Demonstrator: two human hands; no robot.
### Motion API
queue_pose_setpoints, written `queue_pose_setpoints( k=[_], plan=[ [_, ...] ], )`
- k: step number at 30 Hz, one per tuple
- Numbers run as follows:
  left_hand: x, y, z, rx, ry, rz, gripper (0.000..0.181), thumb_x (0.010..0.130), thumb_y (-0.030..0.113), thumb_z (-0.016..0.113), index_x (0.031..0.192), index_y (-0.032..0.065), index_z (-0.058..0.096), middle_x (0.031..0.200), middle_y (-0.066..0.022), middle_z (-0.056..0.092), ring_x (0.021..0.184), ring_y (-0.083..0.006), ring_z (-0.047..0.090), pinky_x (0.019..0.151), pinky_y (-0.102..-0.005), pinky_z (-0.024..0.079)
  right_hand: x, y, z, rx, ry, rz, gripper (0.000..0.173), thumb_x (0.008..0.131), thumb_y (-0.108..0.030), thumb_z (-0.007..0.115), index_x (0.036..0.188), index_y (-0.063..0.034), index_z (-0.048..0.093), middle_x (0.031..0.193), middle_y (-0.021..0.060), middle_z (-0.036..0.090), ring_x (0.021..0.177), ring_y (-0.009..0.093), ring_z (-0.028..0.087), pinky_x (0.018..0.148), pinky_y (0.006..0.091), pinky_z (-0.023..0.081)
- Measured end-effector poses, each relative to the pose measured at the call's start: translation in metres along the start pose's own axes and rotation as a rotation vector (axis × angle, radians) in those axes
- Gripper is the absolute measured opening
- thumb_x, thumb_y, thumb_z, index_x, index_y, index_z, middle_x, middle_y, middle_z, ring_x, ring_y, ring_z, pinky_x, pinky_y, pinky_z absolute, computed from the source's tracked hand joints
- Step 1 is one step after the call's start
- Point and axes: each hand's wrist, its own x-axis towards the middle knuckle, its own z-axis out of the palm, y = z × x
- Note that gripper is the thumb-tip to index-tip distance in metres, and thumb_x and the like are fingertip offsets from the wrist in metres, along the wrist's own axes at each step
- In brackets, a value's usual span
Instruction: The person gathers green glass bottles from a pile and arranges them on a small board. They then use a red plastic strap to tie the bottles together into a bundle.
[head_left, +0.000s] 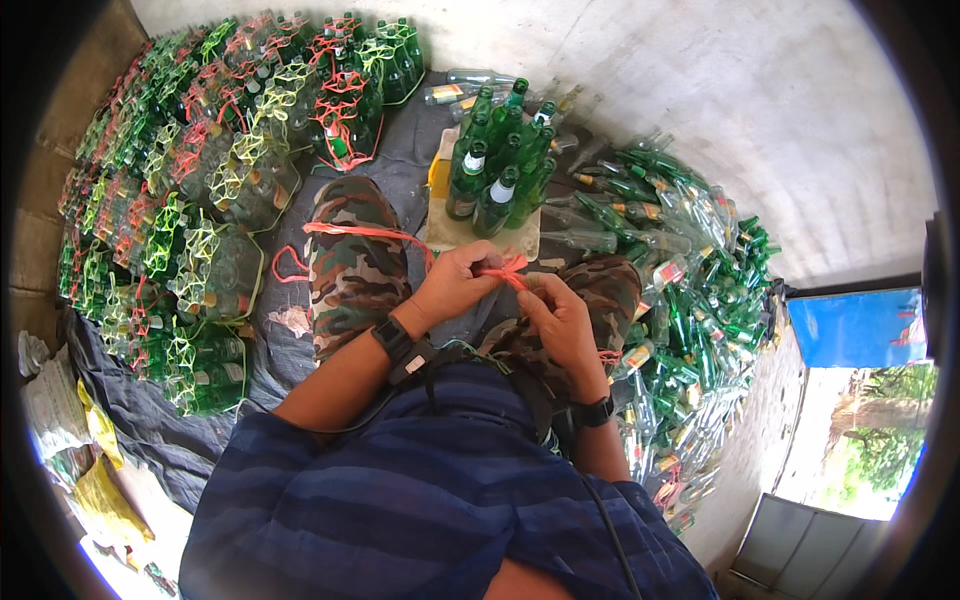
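Between my knees my two hands come close together over a strip of red plastic twine (511, 271). My left hand (459, 279) pinches the twine between thumb and fingers. From the other side, my right hand (553, 309) grips it too, with the fingers curled in. A loose length of the same twine (367, 231) trails over my left thigh. Just beyond my hands, a cluster of green glass bottles (504, 165) stands upright on a pale block-like stand (484, 241). A few of these bottles bear labels.
Many bottle bundles (225, 180), netted with red and yellow-green twine, fill the left side. To the right, loose glass bottles (675, 300) lie heaped along the wall (750, 135). Dark sheeting (277, 360) covers the floor. An opening (862, 435) shows greenery at far right.
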Motion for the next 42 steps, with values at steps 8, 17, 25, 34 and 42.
queue_pose_setpoints(
  k=[8,17,25,34,42],
  plan=[
    [-0.002,0.011,0.003,-0.115,-0.159,-0.078,0.023,0.092,0.005,0.08,0.111,0.0046,0.065,0.096,0.0043,0.063,0.086,-0.0042,0.056,0.076,-0.0228,0.049,0.007,0.004,0.005,0.125,-0.123,0.103,0.045,0.111,-0.022,0.057,0.153,-0.0077,0.055,0.084,-0.0003,0.066,0.063,0.003,0.053,0.057,0.0207,0.045],
    [0.003,-0.001,-0.001,-0.293,-0.229,-0.3,0.027,0.104,0.02,0.066,0.125,0.0019,0.067,0.097,0.0005,0.069,0.085,-0.0086,0.065,0.075,-0.0254,0.053,0.012,0.014,0.011,-0.049,-0.002,-0.085,0.043,0.105,-0.012,0.063,0.148,-0.0065,0.06,0.085,0.0004,0.067,0.076,0.006,0.058,0.067,0.0245,0.049],
    [0.004,-0.006,0.001,-0.303,-0.147,-0.352,0.026,0.106,0.016,0.062,0.127,0.0023,0.067,0.093,-0.0011,0.071,0.081,-0.009,0.068,0.072,-0.0247,0.054,0.013,0.021,0.002,-0.097,0.087,0.002,0.025,0.103,-0.018,0.069,0.121,-0.0009,0.068,0.078,0.0034,0.065,0.071,0.009,0.057,0.066,0.0291,0.049],
    [0.002,-0.011,0.002,-0.313,-0.174,-0.374,0.017,0.107,0.016,0.062,0.118,0.0031,0.065,0.094,-0.0026,0.073,0.081,-0.0099,0.069,0.072,-0.0253,0.055,0.016,0.013,0.008,0.029,0.066,0.026,0.02,0.104,-0.018,0.068,0.112,0.0009,0.071,0.08,0.0008,0.064,0.07,0.007,0.054,0.064,0.0266,0.047],
    [0.001,-0.009,0.002,-0.122,-0.138,-0.243,0.016,0.104,0.015,0.067,0.114,0.0026,0.067,0.093,-0.0015,0.07,0.082,-0.0106,0.066,0.075,-0.0267,0.054,0.026,0.037,0.011,0.004,0.095,-0.088,0.021,0.104,-0.016,0.068,0.116,0.0017,0.072,0.084,-0.0012,0.064,0.078,0.006,0.052,0.07,0.0256,0.046]
  ],
)
